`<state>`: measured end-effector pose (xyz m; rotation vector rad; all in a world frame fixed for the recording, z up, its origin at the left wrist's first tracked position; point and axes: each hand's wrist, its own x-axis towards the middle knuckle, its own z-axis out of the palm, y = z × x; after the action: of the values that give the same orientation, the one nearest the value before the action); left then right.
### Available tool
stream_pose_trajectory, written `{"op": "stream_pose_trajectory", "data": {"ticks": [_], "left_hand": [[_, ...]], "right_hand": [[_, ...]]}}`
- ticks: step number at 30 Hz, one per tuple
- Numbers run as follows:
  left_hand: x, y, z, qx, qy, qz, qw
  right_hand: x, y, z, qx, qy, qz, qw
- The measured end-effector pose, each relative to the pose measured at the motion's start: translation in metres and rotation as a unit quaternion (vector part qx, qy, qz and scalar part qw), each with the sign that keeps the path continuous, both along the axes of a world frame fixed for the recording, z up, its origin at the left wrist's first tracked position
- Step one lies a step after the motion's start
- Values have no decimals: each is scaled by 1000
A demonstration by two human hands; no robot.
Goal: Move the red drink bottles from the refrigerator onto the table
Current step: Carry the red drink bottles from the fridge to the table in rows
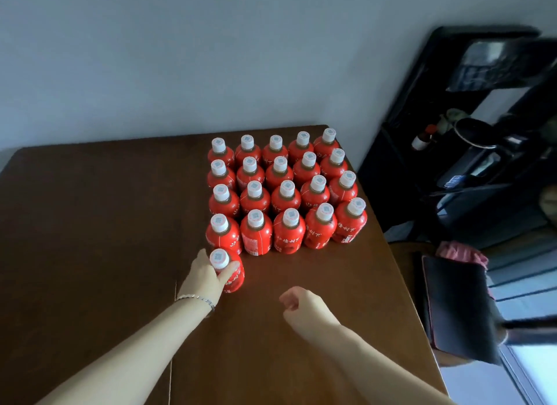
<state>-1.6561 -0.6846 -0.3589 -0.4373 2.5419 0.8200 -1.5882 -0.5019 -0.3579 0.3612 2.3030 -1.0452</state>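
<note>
While the right hand (297,303) hangs loosely curled and empty over the brown surface (90,223), the left hand (208,276) wraps the newest red bottle (226,272), standing upright just in front of the block's near-left corner. I judge the risk lies there: a careless release or a brushing wrist could tip it into the near row and topple neighbours. Beyond it stand twenty bottles (286,190), four rows of five, packed close; twenty-one in all.

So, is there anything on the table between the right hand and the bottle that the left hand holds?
No. In the head view, only bare table lies between the right hand and the bottle in the left hand.
</note>
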Motion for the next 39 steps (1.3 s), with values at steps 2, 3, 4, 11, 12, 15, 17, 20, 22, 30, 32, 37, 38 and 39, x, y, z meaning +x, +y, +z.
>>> {"op": "stream_pose_trajectory", "data": {"ticks": [2, 3, 4, 11, 12, 15, 17, 20, 22, 30, 32, 37, 38, 39], "left_hand": [[13, -3, 2, -138, -77, -73, 985], [20, -5, 5, -186, -115, -123, 968], [26, -7, 9, -215, -148, -186, 947], [57, 49, 63, -198, -53, -536, 819], [65, 64, 69, -192, -26, -555, 809], [103, 117, 86, -170, 36, -632, 755], [142, 154, 99, -158, 79, -700, 692], [215, 210, 109, -150, 124, -789, 583], [273, 247, 114, -138, 130, -825, 533], [568, 348, 146, -80, 170, -917, 353], [652, 364, 157, -56, 183, -928, 319], [851, 388, 197, 21, 227, -952, 204], [885, 391, 205, 34, 238, -954, 182], [917, 396, 212, 44, 247, -954, 162]], "right_hand": [[13, -1, 8, 26, 2, -8, 1000], [21, -2, 12, 39, 1, -15, 999], [28, -3, 17, 52, -1, -22, 998], [98, 10, 48, 162, -45, -104, 980], [112, 16, 52, 164, -51, -119, 978], [167, 41, 66, 170, -78, -169, 968], [214, 61, 79, 184, -106, -203, 956], [300, 87, 95, 201, -132, -292, 926], [368, 100, 104, 195, -131, -384, 893], [675, 108, 145, 208, -176, -610, 744], [754, 105, 157, 219, -197, -642, 708], [930, 99, 205, 258, -199, -722, 610], [960, 98, 215, 267, -198, -735, 591], [987, 98, 223, 272, -199, -747, 573]]}}
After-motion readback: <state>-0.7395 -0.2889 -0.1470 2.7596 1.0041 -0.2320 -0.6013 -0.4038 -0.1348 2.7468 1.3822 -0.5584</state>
